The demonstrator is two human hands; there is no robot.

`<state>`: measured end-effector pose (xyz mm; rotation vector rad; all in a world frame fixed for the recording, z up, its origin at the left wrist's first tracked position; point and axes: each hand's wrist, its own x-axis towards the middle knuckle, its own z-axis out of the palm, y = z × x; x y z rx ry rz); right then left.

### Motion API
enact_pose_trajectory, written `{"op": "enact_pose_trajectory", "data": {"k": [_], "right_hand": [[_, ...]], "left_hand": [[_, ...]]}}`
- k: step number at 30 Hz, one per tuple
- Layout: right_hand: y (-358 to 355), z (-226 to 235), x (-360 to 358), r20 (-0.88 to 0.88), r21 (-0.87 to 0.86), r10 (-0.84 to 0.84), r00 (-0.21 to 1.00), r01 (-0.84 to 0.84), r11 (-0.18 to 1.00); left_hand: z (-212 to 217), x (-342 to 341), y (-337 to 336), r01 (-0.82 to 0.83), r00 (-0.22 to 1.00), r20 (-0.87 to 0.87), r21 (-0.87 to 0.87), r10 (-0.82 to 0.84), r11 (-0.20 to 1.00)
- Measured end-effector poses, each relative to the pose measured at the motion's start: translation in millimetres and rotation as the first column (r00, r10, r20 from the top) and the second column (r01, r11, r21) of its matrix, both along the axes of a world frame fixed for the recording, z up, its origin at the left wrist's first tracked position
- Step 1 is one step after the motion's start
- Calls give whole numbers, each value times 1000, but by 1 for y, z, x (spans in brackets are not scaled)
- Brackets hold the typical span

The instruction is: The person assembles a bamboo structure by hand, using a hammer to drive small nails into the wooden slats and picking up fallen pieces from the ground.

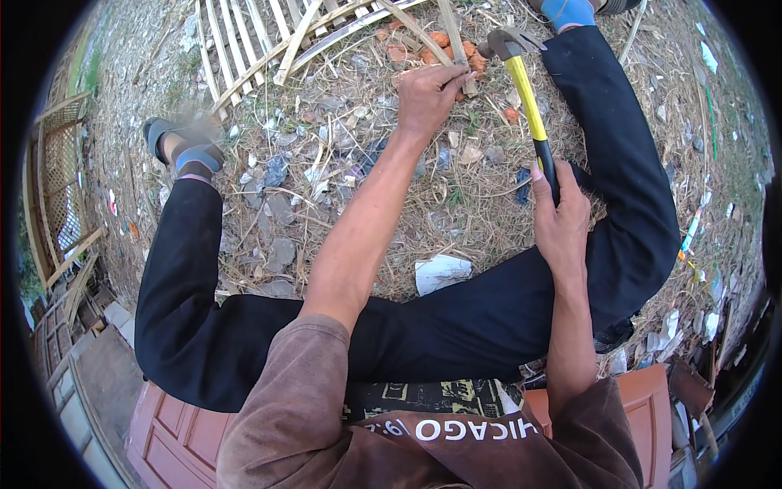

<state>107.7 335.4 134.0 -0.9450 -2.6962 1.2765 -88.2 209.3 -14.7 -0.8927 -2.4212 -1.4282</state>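
My right hand [562, 216] is wrapped round the black grip of a claw hammer [526, 94] with a yellow shaft. The hammer head is raised, its face toward the left and its claw toward the right. My left hand [428, 99] reaches forward, thumb and fingers pinched together over the near end of a wooden slat [453, 33]. Anything small between those fingertips is too hidden to name. A second slat [417, 31] slants in and meets the first one by my fingers. Orange broken bricks [440, 41] lie beneath and around this spot.
Further left lies a frame of thin wooden slats [244, 45]. Dry grass, stones and scraps cover the ground, with a white broken piece [442, 274] near my leg. My black-trousered legs spread to both sides. Reddish panels [175, 432] are beside me; a lattice panel [63, 175] stands far left.
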Motion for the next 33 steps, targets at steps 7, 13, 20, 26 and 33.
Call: {"op": "enact_pose_trajectory", "data": {"k": [7, 13, 20, 26, 33], "right_hand": [[0, -1, 4, 19, 22, 104, 994, -104, 994], [-8, 18, -2, -38, -23, 53, 998, -54, 998], [-10, 1, -2, -100, 48, 32, 994, -27, 998], [-16, -14, -5, 26, 49, 87, 996, -89, 995], [-16, 15, -10, -124, -57, -18, 992, 11, 998]], "left_hand": [[0, 3, 5, -19, 997, 69, -22, 20, 1000], [-5, 2, 2, -18, 997, -75, 27, 20, 999], [-3, 3, 5, -45, 997, 71, 31, 43, 999], [-9, 1, 4, -16, 998, -64, 41, 19, 999], [-4, 5, 3, -19, 1000, -8, 35, 20, 999]]}}
